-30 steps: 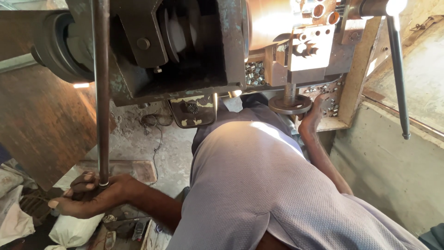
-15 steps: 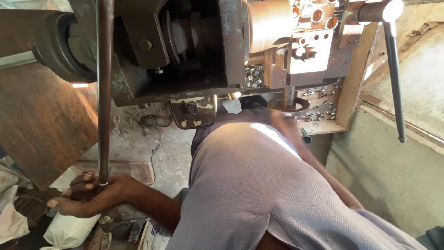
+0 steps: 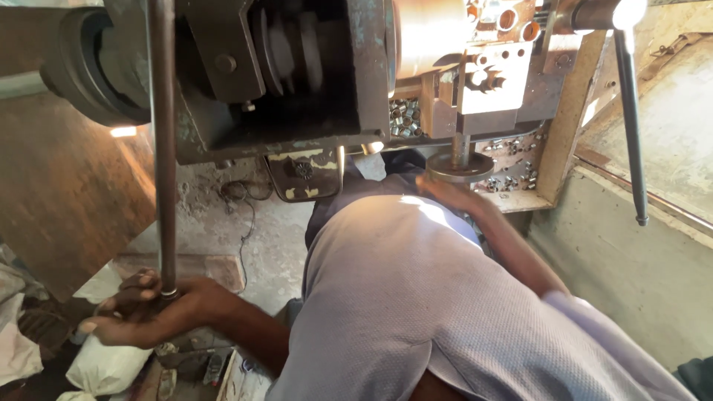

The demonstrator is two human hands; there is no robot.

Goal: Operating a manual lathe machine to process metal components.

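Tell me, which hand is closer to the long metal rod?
Left. The left hand wraps its grip around the bottom of the rod; the right hand is far off, by the round wheel.

**Long steel lever and the round handwheel**

So the lever [image 3: 163, 141] is a long, dark, round metal bar, pretty smooth with a dull shine. It stands almost straight up and down on the left side of the view, running from the top edge down in front of the machine body. Its lower end sits inside the left hand [image 3: 145, 315], fingers curled round it.

The handwheel [image 3: 460, 166] is a small flat metal disc on a short vertical shaft, hanging under the machine's right part. The right hand [image 3: 453, 194] is right at its lower edge, looks like touching.
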